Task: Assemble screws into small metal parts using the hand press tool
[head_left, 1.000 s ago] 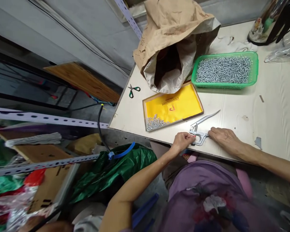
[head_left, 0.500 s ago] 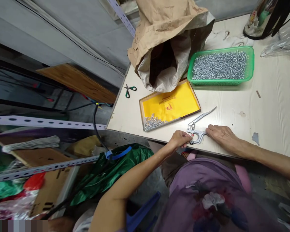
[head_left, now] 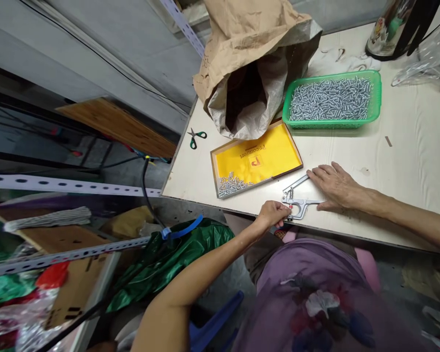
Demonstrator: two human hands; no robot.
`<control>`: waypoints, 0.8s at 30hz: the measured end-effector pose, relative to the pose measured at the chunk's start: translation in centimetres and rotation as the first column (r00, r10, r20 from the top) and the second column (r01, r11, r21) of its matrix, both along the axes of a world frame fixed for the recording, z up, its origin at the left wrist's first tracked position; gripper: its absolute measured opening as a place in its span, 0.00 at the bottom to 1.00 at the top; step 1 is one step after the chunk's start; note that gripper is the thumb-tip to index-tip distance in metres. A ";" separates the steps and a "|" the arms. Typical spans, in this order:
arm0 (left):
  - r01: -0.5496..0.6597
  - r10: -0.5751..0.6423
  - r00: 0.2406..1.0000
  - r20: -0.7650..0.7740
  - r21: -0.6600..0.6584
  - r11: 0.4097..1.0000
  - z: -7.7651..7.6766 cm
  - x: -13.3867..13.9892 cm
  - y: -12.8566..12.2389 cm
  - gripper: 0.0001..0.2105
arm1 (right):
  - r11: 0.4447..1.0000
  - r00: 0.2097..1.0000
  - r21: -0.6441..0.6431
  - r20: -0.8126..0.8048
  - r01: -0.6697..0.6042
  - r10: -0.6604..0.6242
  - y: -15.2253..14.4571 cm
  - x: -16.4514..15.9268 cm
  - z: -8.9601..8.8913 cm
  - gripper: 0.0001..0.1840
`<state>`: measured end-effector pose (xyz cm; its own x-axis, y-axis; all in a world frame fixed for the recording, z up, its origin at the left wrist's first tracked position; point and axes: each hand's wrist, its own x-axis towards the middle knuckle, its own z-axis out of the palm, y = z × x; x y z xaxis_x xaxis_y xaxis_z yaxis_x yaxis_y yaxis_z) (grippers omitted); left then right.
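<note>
Grey snap-fastener pliers point(head_left: 301, 207) lie at the front edge of the table with their handles spread apart. My right hand point(head_left: 339, 188) spans both handles, fingers over the upper one and thumb against the lower one. At the jaw end, beside a small spring and a red spot, my left hand point(head_left: 273, 213) is closed in a pinch; whatever lies between its fingertips is hidden. Just behind stands a shallow tray point(head_left: 293, 167) with a yellow lining, and small silvery metal pieces point(head_left: 232, 186) are heaped in its near left corner.
A green basket point(head_left: 378, 98) full of small spring-like metal pieces stands farther back. Left of it, a large brown paper sack point(head_left: 242, 34) gapes open. Green-handled scissors point(head_left: 196, 137) lie at the table's left. A clear plastic bag point(head_left: 425, 66) rests at the back right.
My right hand has shifted up and spread, from the lower handle alone to across both handles. The upper handle has swung down a little. My left hand stays at the jaws.
</note>
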<state>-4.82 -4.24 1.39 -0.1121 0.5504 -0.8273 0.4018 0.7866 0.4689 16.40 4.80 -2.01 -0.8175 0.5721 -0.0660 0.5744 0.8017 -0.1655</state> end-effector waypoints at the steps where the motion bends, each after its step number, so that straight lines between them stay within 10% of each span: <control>1: 0.003 -0.003 1.000 -0.004 -0.003 1.000 0.0 0.0 0.0 0.08 | 1.000 1.000 0.000 -0.010 0.005 -0.005 -0.1 0.0 0.0 0.52; 9: 0.050 -0.049 0.999 -0.004 0.017 0.999 -0.3 -0.2 -0.4 0.07 | 1.000 1.000 0.003 0.000 0.004 -0.004 -0.6 0.1 0.8 0.39; 13: 0.255 -0.211 0.955 -0.206 0.214 0.943 -0.3 -0.4 -1.1 0.09 | 1.000 1.000 -0.028 -0.010 0.015 -0.015 -1.2 0.0 1.0 0.26; 20: 0.733 -0.437 0.675 -0.595 0.607 0.306 -2.5 1.7 0.8 0.22 | 0.997 0.998 -0.066 -0.049 0.041 -0.044 -2.2 0.0 1.3 0.24; 24: 0.801 -0.549 0.559 -0.621 0.576 0.164 -3.2 2.6 3.2 0.31 | 0.993 0.996 -0.074 0.028 0.090 -0.089 -2.0 0.6 1.9 0.36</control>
